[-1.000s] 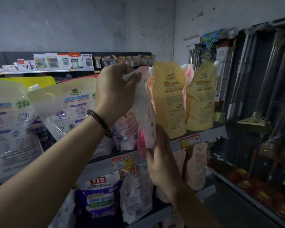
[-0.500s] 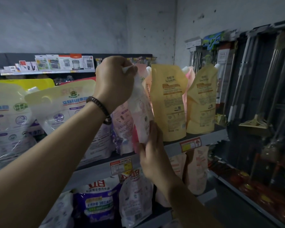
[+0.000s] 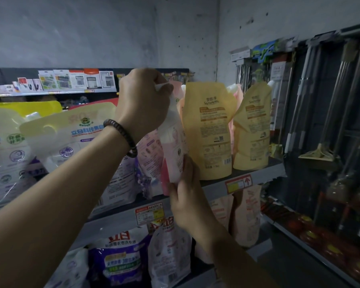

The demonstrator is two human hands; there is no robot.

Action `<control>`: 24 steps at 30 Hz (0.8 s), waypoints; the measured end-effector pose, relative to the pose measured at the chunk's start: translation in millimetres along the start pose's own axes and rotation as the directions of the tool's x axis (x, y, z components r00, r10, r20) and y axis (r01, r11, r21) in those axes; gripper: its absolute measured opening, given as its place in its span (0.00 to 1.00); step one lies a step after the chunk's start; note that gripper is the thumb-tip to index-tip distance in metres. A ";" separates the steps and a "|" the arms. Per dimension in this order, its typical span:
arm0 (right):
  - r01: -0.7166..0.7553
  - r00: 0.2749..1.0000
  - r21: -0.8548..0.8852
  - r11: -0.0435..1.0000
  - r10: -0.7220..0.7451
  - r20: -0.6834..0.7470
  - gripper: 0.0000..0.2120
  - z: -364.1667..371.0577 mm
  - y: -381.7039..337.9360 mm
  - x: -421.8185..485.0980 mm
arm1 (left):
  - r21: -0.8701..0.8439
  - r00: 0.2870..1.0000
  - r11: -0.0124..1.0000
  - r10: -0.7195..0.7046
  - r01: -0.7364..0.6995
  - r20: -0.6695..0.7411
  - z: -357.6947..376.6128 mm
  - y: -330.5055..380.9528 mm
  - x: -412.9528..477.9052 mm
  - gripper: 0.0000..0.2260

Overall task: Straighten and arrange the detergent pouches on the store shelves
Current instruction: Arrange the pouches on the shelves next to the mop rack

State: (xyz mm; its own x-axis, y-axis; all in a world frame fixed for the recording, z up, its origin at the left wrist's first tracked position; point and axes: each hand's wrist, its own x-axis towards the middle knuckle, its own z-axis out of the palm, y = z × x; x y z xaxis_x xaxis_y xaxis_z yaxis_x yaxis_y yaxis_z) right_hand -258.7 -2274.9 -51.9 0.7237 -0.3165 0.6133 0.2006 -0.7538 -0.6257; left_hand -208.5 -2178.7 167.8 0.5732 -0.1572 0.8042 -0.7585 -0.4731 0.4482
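At front edge of upper shelf [image 3: 262,173], just beside yellow pouch [image 3: 210,129], we hold pink detergent pouch [image 3: 174,146], now closer in and more upright than second ago. Our left hand [image 3: 141,102] pinches top, right hand [image 3: 187,196] grips bottom; only seating remains, we judge.

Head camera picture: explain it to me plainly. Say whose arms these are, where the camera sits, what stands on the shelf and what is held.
No machine here: a person works bare-handed, and the one camera sits on their head, looking forward over the arms. The left grip, the hand with the bead bracelet, pinches the top of a pink pouch; the right grip holds its bottom. On the shelf right of it stand two yellow pouches; white-and-purple pouches lean to the left. Mops hang on the far right.
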 end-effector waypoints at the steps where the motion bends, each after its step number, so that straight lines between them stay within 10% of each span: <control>1: -0.003 1.000 0.020 1.000 0.003 -0.001 0.40 1.0 -1.2 -3.8 | 0.006 1.000 1.000 0.012 -0.012 0.003 -0.3 1.0 -0.4 0.07; 15: -0.031 0.986 0.103 0.994 0.014 0.163 0.41 -1.5 6.4 12.9 | 0.067 0.999 0.996 0.052 -0.051 -0.014 3.5 -5.6 4.1 0.08; 24: 0.017 0.999 -0.376 0.927 -0.005 0.032 0.34 4.7 23.6 25.2 | 0.121 0.994 0.988 0.086 -0.094 0.070 18.2 -14.6 7.7 0.10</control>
State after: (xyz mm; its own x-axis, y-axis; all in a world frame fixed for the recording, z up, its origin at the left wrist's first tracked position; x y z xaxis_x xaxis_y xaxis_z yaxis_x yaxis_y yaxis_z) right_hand -232.6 -2297.9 -53.5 0.7433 -0.2940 0.6009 -0.0501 -0.9202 -0.3882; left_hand -187.4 -2188.8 160.3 0.5265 -0.2578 0.8102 -0.7657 -0.5579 0.3201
